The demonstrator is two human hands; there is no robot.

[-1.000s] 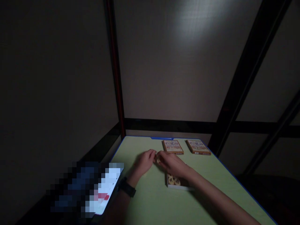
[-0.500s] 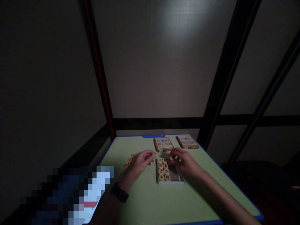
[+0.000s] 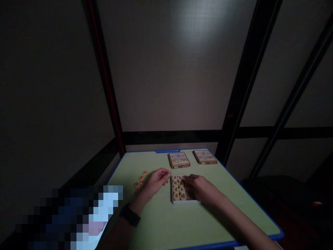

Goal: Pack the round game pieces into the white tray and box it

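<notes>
My right hand [image 3: 199,186] reaches down into a shallow white box [image 3: 186,201], its fingers closed around a Chinese chess piece that they mostly hide. Two columns of round, pale wooden Chinese chess pieces [image 3: 176,190] with dark characters fill the box's left part. Just left of the box, my left hand [image 3: 160,177] hovers with thumb and fingertips pinched together; whatever they hold, if anything, is too small to make out. Beside that wrist, several red-marked Chinese chess pieces [image 3: 141,177] lie loose on the table, some partly covered by the hand and forearm.
Two flat printed boxes, one near the middle [image 3: 179,159] and one to its right [image 3: 205,157], lie at the back of the green table [image 3: 161,225] with its blue rim. A pixelated patch covers the lower left. Dark panelled walls stand behind.
My right hand has lowered from above the box's back edge into it with the piece. My left hand has barely moved. The whole view has shifted slightly.
</notes>
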